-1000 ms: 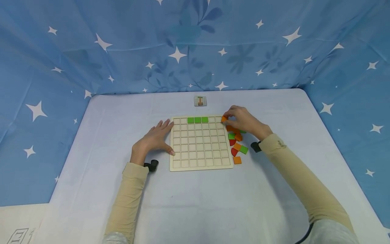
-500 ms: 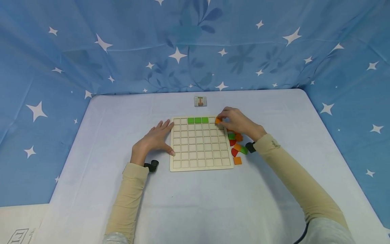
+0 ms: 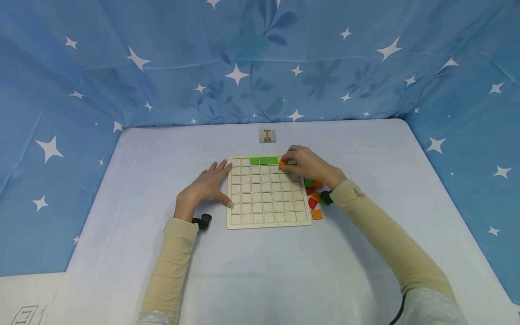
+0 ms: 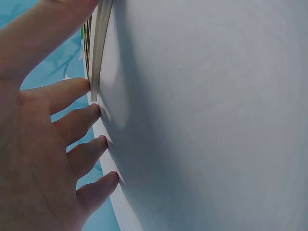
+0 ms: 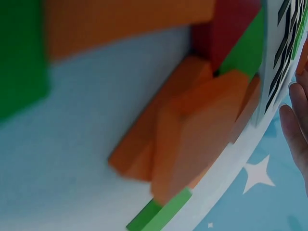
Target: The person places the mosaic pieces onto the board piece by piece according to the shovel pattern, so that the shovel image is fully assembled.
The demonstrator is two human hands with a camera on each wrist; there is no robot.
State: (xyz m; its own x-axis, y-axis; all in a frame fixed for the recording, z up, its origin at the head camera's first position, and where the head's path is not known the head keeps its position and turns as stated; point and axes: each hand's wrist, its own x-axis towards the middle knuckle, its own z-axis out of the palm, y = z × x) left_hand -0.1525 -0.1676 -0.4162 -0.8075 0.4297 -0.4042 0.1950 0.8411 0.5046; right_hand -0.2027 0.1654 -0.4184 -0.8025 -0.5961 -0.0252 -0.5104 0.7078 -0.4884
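A pale square board (image 3: 260, 195) with a recessed grid lies on the white table. Three green square tiles (image 3: 264, 161) sit side by side in its top row. My right hand (image 3: 312, 164) pinches an orange tile (image 3: 282, 164) between thumb and fingers, just right of the green ones and close over the board. My left hand (image 3: 206, 185) is spread along the board's left edge, thumb and index finger touching it. In the left wrist view, the fingers (image 4: 79, 159) reach out straight beside the board's edge (image 4: 102, 45).
Loose orange, green and red pieces lie heaped along the board's right side, among them an orange square (image 3: 317, 214) and a red rounded piece (image 3: 312, 203). A small pattern card (image 3: 267, 135) lies beyond the board. A blue starry curtain (image 3: 260, 90) surrounds the table's back and sides.
My right hand has carried the orange tile leftward from the board's top right corner to beside the green tiles. The left hand has stayed at the board's left edge.
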